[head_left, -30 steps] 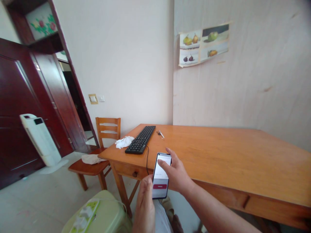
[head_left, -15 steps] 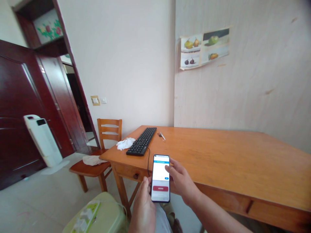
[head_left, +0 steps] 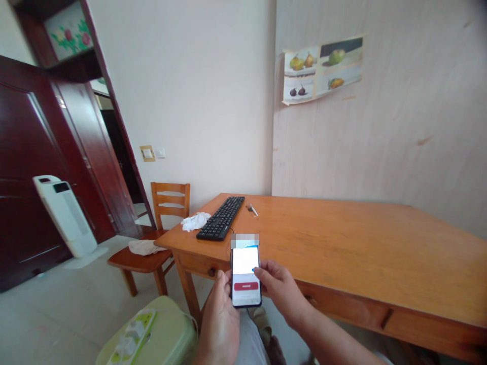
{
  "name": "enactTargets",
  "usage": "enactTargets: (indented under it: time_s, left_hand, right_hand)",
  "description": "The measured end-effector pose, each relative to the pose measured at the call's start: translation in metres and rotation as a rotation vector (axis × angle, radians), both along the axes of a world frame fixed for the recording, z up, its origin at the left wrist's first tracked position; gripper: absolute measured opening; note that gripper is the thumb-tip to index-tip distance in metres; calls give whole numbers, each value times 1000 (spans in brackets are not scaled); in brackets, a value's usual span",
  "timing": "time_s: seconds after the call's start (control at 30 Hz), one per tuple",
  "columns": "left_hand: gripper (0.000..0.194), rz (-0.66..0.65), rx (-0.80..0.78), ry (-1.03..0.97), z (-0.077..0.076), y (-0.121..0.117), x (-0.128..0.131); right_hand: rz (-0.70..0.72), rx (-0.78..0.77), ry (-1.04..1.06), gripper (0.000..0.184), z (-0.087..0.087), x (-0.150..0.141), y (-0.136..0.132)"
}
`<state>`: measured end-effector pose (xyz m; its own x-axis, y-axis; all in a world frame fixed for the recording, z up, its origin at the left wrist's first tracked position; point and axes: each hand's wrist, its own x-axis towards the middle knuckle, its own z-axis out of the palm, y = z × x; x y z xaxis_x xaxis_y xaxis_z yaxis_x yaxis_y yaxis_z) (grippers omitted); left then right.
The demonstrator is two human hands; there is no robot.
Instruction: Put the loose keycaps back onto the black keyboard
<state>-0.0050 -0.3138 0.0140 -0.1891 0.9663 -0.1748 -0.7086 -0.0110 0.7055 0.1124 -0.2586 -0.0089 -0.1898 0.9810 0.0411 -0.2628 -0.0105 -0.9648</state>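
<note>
A smartphone (head_left: 245,296) with a lit screen is held upright in front of me, just off the near edge of the table. White fills its upper screen, and a red button shows lower down; blurred blocks cover its top end. My left hand (head_left: 220,317) grips the phone from its left side, its fingers partly hidden behind it. On the other side, my right hand (head_left: 283,289) closes on the right edge, with the thumb over a blue spot on the screen. A black keyboard (head_left: 221,218) lies on the table beyond the phone.
The wooden table (head_left: 342,243) stretches right, with a small white-and-dark item (head_left: 252,210) and a white cloth (head_left: 195,221) on it. A chair (head_left: 171,203) stands left. Below, a green stool (head_left: 173,324) carries a power strip (head_left: 133,337). A white appliance (head_left: 66,218) stands near the door.
The phone and both hands have shifted slightly left and up in view. My right thumb has moved down the screen from the white area to the blue spot.
</note>
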Motion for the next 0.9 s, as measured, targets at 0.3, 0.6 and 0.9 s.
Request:
enactTargets:
  time_s: [0.3, 0.6, 0.9]
  left_hand:
    - [39, -2, -4, 9, 1, -1, 1]
    - [36, 7, -17, 12, 3, -3, 3]
    - [35, 9, 8, -5, -1, 0, 2]
  right_hand:
    - [0, 26, 5, 36, -7, 1, 1]
    - [12, 9, 17, 34, -4, 1, -2]
    - [10, 9, 15, 33, -4, 1, -3]
